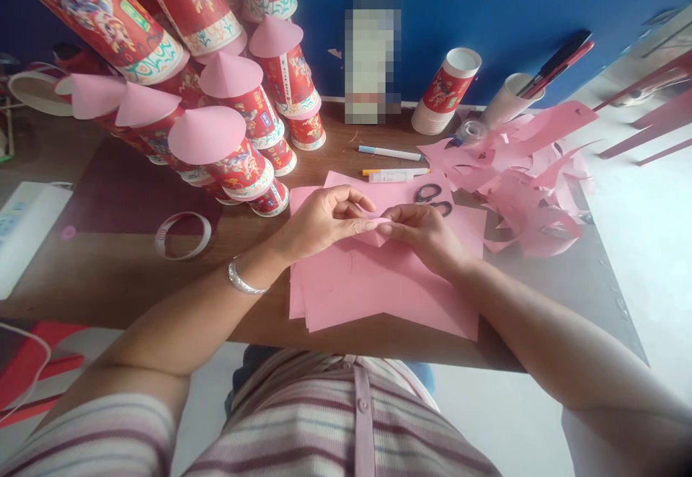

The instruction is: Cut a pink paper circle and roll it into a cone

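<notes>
Both hands meet over a stack of pink paper sheets (378,290) on the wooden table (124,275). My left hand (324,221) pinches a small pink paper piece (378,232) between thumb and fingertips. My right hand (427,235) is closed on the same piece from the other side. The piece looks curled or folded; its exact shape is hidden by my fingers. Black-handled scissors (435,199) lie just beyond my right hand on the pink sheets.
Red patterned paper cups topped with pink cones (227,138) are stacked at the back left. Two marker pens (392,163), a tape roll (182,235), a cup stack (446,91), a white cup holding pens (508,99) and pink paper scraps (524,174) surround the work area.
</notes>
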`<state>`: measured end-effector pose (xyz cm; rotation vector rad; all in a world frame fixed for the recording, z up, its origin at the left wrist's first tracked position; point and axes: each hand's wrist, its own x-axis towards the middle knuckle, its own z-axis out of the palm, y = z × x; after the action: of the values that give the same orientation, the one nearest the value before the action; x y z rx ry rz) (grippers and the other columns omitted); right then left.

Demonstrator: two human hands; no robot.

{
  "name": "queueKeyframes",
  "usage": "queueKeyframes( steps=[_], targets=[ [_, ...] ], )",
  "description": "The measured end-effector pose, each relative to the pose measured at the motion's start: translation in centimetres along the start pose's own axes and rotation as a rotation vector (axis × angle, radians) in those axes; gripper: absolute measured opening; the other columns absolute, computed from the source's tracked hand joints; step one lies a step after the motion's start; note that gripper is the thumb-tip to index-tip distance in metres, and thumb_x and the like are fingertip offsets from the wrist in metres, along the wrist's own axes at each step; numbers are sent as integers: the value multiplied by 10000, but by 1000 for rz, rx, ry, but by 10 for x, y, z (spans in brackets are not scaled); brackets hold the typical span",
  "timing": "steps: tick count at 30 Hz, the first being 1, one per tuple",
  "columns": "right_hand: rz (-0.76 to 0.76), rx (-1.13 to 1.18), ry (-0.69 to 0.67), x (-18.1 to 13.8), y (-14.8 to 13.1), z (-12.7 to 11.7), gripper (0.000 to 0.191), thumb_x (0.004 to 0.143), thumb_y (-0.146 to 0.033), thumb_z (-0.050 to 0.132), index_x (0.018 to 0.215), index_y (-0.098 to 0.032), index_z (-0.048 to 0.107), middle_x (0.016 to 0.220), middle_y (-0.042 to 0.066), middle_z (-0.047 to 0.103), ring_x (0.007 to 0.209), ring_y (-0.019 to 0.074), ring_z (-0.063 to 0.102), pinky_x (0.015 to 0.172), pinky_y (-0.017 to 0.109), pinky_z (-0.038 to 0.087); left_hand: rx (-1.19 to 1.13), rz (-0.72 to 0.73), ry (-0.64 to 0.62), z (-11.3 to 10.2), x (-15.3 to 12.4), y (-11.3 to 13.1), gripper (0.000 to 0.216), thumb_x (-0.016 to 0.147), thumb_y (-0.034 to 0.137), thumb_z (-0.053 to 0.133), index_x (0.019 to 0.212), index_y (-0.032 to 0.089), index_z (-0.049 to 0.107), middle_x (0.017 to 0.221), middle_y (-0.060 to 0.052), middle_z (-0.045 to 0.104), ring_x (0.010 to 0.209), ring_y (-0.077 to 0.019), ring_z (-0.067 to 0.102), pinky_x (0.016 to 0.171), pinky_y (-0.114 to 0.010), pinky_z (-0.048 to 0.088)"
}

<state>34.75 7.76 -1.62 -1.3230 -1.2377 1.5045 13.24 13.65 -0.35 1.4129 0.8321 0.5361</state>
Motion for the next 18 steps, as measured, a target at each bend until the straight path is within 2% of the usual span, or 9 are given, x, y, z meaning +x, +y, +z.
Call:
queueKeyframes(
  steps=[10,18],
  targets=[
    [-8,17,1,-2,0,-1,540,725,-687,903,730,-183,709,700,-2,602,679,133,468,658,306,370,11,-18,8,-2,1,3,459,784,481,924,1031,147,730,866,-45,789,821,-148,737,760,-243,563],
    [-38,85,-14,-1,10,-2,475,757,-622,918,763,-182,739,736,2,627,716,140,494,699,310,368,12,-44,27,-2,1,5,455,744,466,949,997,150,741,853,-38,775,804,-142,713,741,-239,542]
  ],
)
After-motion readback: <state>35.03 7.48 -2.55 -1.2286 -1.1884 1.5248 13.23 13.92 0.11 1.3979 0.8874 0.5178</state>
